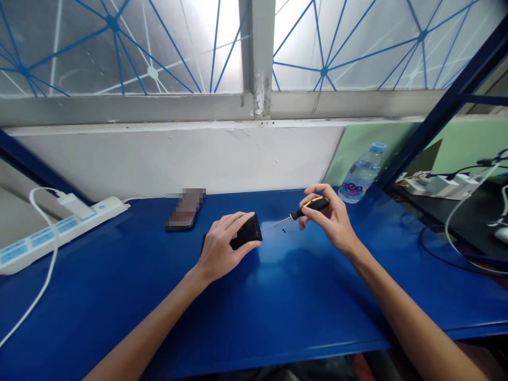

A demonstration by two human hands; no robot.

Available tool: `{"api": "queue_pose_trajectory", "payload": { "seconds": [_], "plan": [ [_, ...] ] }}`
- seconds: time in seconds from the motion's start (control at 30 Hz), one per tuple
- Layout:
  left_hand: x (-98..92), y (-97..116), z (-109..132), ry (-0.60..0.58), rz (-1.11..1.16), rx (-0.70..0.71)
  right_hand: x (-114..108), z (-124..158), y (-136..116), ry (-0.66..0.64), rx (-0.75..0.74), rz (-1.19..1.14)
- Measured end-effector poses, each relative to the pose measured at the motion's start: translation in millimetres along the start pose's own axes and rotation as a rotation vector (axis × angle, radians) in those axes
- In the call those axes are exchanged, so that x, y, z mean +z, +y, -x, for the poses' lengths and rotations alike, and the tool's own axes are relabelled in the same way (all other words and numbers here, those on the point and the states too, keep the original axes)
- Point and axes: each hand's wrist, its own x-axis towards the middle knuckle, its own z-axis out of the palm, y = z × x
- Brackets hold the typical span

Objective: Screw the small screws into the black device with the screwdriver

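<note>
Presently, left hand clasps black object beneath its palm; right hand pinches screwdriver.

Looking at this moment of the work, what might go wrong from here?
The screwdriver in the right hand points at the end of the black case, close to the left hand; a slip might scratch the case or hurt that hand. The tiny dark pieces on the blue table might be knocked away.

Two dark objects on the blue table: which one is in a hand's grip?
The black device, its end facing the tip of the screwdriver; the left hand grips it. The phone-like slab sits apart, further left, with no hand on it.
</note>
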Motion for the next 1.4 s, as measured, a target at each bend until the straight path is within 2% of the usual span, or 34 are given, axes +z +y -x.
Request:
{"api": "queue_pose_trajectory", "payload": {
  "seconds": [0.3,0.53,0.83,1.03,1.27,1.4],
  "plan": [
    [-1.9,1,0,0.008,0.000,0.004,3,0,-1,0.042,0.043,0.010],
    [-1.8,0,-1,0.026,0.001,-0.001,4,0,-5,-0.023,0.063,-0.073],
    [0.8,2,1,0.002,-0.033,0.010,7,-1,-4,0.083,0.055,0.040],
    [1.9,-1,2,0.002,-0.050,0.014,8,-2,-3,0.006,0.051,-0.013],
    [0.7,-1,1,-0.023,-0.075,0.021,11,-2,-1,0.076,0.049,0.004],
    [4.9,-2,3,-0.080,-0.128,0.036,1,-4,5,0.112,0.008,0.106]
  ]
}}
